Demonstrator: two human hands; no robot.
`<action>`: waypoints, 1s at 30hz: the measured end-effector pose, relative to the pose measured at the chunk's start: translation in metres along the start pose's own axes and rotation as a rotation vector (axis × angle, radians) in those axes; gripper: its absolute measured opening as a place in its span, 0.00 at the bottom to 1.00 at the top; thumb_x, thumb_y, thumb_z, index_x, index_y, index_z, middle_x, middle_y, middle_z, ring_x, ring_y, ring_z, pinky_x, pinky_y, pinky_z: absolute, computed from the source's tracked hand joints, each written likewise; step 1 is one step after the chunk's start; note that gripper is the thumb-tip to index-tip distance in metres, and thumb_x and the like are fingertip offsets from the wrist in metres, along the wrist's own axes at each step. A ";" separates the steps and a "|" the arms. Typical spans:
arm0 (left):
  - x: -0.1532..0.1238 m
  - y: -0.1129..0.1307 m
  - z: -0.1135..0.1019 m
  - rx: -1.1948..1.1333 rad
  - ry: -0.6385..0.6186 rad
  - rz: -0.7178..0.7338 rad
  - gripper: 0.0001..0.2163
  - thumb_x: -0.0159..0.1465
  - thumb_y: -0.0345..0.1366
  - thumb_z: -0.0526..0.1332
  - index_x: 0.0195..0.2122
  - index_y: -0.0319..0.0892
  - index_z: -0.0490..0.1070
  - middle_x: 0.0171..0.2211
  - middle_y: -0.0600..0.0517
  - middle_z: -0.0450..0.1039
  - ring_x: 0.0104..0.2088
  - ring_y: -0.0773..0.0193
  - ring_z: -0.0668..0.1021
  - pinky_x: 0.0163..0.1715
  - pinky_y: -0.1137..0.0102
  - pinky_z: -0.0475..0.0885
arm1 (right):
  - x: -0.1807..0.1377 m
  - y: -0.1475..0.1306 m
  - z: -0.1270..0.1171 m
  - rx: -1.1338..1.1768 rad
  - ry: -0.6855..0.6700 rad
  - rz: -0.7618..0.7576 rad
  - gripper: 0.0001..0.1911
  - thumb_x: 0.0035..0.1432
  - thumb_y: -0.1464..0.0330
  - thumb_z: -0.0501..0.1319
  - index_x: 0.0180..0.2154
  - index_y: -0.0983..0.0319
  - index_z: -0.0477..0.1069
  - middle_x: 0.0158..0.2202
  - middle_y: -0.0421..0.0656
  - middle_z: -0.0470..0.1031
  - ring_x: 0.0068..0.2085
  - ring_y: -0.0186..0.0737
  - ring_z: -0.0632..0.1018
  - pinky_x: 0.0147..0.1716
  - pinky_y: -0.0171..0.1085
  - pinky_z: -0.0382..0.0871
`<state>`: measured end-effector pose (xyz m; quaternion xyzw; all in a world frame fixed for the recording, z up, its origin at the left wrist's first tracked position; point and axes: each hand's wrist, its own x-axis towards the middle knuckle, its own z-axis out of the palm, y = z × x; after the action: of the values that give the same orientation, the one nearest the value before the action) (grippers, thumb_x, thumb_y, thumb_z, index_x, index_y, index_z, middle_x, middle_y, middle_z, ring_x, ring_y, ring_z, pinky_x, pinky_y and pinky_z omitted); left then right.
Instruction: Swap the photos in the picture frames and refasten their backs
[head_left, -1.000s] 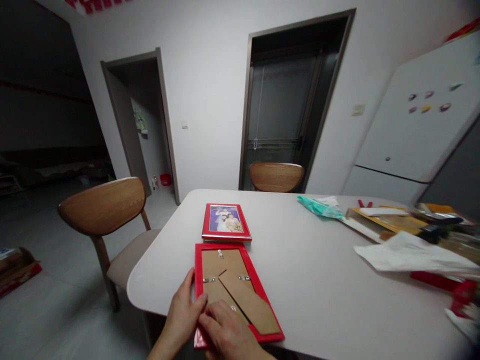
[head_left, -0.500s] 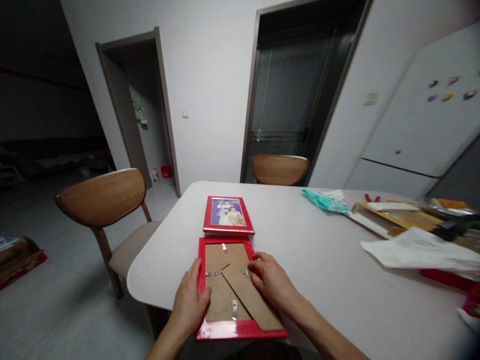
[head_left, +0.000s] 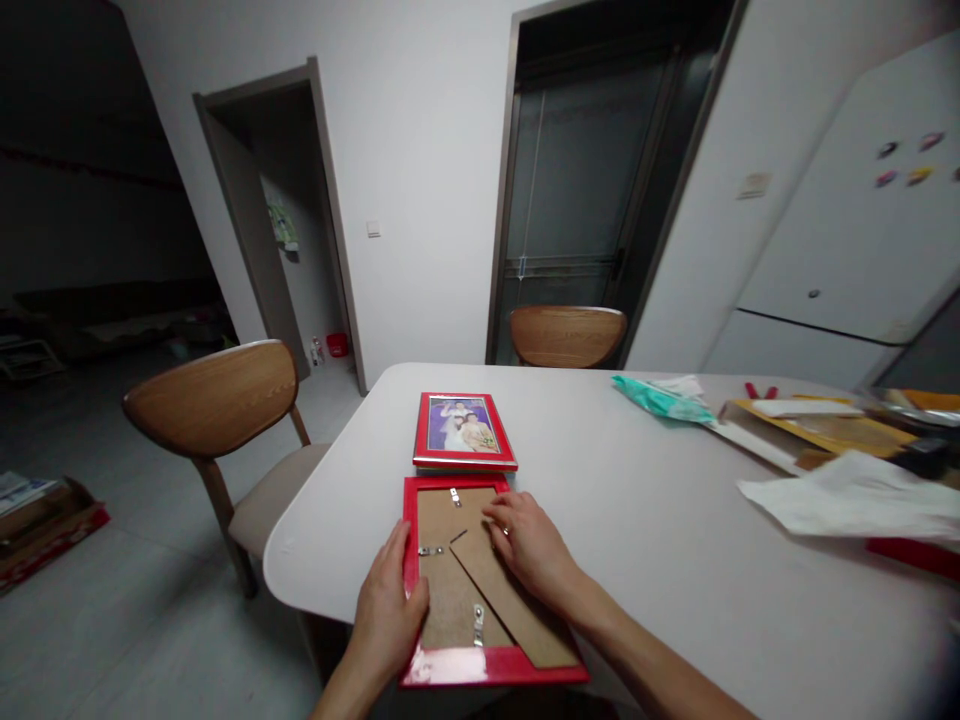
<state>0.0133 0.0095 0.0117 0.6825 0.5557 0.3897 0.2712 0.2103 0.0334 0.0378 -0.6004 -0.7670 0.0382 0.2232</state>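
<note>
Red photo frame (head_left: pixel 480 590) lies face down at the near edge of the desk (head_left: pixel 637 560), brown backing board up, metal turn clips showing. I judge it light and stiff. The front probably has a glass or plastic pane, so it's fragile, and the glossy border looks slippery. Best hold: the two long red sides, not the thin fold-out stand or the clips.

The long axis runs away from me, with the far short end almost touching a second, smaller frame (head_left: pixel 463 430) that lies picture-up. The stand slants from the board's middle toward the near right corner.

Left hand (head_left: pixel 390 610) lies flat along the left border with the thumb over it onto the board; its grip is open. Right hand (head_left: pixel 529 545) rests with spread fingers on the board by the right-side clip, grip also open and clasping nothing.

Farther out there are papers (head_left: pixel 855 495) and a green bag (head_left: pixel 660 400) on the right. A wooden chair (head_left: pixel 217 400) stands on the left.
</note>
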 end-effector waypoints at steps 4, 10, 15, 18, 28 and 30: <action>0.000 -0.001 0.000 0.008 -0.002 0.003 0.25 0.52 0.30 0.53 0.53 0.34 0.56 0.53 0.42 0.59 0.53 0.59 0.62 0.53 0.64 0.55 | 0.024 -0.012 0.012 -0.006 -0.047 -0.006 0.13 0.54 0.72 0.49 0.33 0.64 0.72 0.33 0.45 0.70 0.37 0.37 0.67 0.38 0.34 0.57; 0.001 0.000 -0.001 0.001 -0.001 0.020 0.25 0.51 0.29 0.53 0.52 0.37 0.57 0.52 0.44 0.61 0.52 0.60 0.64 0.52 0.64 0.56 | 0.038 -0.018 0.028 -0.045 -0.018 0.041 0.14 0.55 0.68 0.49 0.36 0.61 0.71 0.37 0.48 0.67 0.38 0.41 0.65 0.34 0.37 0.56; 0.001 -0.001 0.001 -0.015 0.026 0.024 0.24 0.51 0.29 0.54 0.52 0.37 0.58 0.52 0.44 0.61 0.52 0.60 0.64 0.52 0.64 0.56 | 0.035 -0.021 0.024 -0.045 -0.022 0.026 0.14 0.55 0.69 0.49 0.39 0.59 0.71 0.35 0.47 0.68 0.37 0.41 0.65 0.33 0.37 0.56; 0.000 -0.001 0.001 -0.020 0.034 0.028 0.24 0.51 0.29 0.53 0.52 0.37 0.58 0.52 0.44 0.62 0.51 0.59 0.65 0.52 0.63 0.57 | 0.027 -0.030 0.021 -0.013 -0.024 -0.019 0.14 0.55 0.68 0.50 0.41 0.60 0.70 0.37 0.46 0.68 0.39 0.39 0.66 0.37 0.36 0.57; 0.000 0.000 0.000 -0.015 0.035 0.016 0.23 0.52 0.30 0.53 0.51 0.37 0.59 0.52 0.44 0.62 0.51 0.59 0.65 0.52 0.64 0.57 | 0.011 -0.055 0.024 0.084 -0.065 -0.168 0.08 0.53 0.69 0.54 0.27 0.62 0.71 0.30 0.43 0.69 0.35 0.36 0.68 0.35 0.34 0.59; -0.001 0.000 0.001 -0.018 0.035 0.016 0.23 0.51 0.30 0.54 0.51 0.38 0.59 0.52 0.45 0.62 0.51 0.59 0.65 0.52 0.65 0.57 | 0.013 -0.055 0.025 0.079 -0.053 -0.144 0.08 0.52 0.70 0.54 0.27 0.63 0.71 0.30 0.44 0.69 0.35 0.37 0.68 0.36 0.35 0.59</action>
<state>0.0137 0.0089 0.0111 0.6775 0.5513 0.4087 0.2646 0.1480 0.0358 0.0371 -0.5332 -0.8118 0.0681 0.2282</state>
